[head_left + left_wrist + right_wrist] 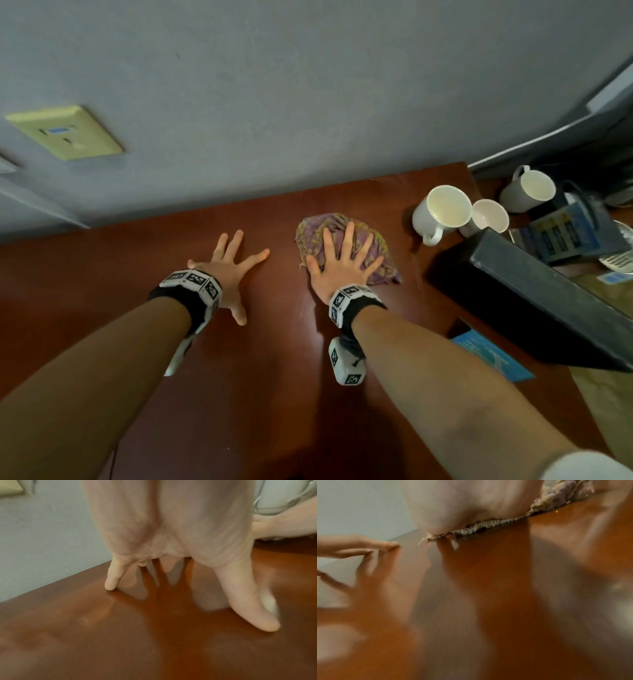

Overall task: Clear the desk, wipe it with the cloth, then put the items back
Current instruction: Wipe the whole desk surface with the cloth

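Note:
A purple and yellow cloth (pixel 373 240) lies crumpled on the reddish-brown desk (pixel 274 359), near the back edge. My right hand (pixel 342 263) presses flat on it with straight, spread fingers; in the right wrist view the cloth's frayed edge (pixel 488 523) shows under my palm. My left hand (pixel 233 267) rests on the bare wood to the left of the cloth, fingers splayed and touching the surface (pixel 109 585). It holds nothing.
Three white mugs (pixel 442 212) (pixel 488 217) (pixel 529 188) stand at the desk's right end. A long black box (pixel 534 294) lies diagonally beside them, with blue packets (pixel 561 233) behind and a blue card (pixel 493 356) at the right edge. A grey wall (pixel 308 102) backs the desk.

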`<state>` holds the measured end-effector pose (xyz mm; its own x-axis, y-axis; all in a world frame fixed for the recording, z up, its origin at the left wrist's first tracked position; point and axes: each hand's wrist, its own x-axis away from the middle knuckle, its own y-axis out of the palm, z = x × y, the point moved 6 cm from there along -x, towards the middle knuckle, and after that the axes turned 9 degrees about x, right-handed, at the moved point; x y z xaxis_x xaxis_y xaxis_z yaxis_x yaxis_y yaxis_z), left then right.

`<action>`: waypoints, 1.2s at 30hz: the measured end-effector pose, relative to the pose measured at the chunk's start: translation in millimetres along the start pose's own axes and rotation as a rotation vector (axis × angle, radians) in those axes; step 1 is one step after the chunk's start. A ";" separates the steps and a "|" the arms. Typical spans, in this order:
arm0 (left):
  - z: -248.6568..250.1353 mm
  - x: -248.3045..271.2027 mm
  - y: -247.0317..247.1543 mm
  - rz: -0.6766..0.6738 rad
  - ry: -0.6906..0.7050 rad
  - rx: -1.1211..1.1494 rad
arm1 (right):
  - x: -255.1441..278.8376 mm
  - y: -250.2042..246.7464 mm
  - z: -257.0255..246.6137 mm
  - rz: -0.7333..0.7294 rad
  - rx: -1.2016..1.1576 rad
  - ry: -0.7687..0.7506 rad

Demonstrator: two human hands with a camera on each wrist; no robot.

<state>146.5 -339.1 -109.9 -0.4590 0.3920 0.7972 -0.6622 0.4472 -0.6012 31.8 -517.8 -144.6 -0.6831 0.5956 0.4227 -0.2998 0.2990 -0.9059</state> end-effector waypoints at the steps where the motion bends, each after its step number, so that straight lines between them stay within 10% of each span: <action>1: 0.2 0.4 -0.3 -0.002 -0.001 -0.002 | 7.1 3.9 -2.5 -0.009 0.002 0.003; 22: -6.1 -10.9 2.9 -0.014 0.026 0.013 | -100.0 -40.4 -78.2 0.064 0.029 -0.096; 36: -3.4 -5.1 2.7 0.006 0.032 -0.002 | -59.2 -29.2 -39.9 0.058 -0.021 -0.048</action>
<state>149.1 -337.2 -115.8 -0.4441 0.4200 0.7915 -0.6581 0.4465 -0.6062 107.6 -532.0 -142.1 -0.7301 0.5763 0.3671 -0.2450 0.2808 -0.9280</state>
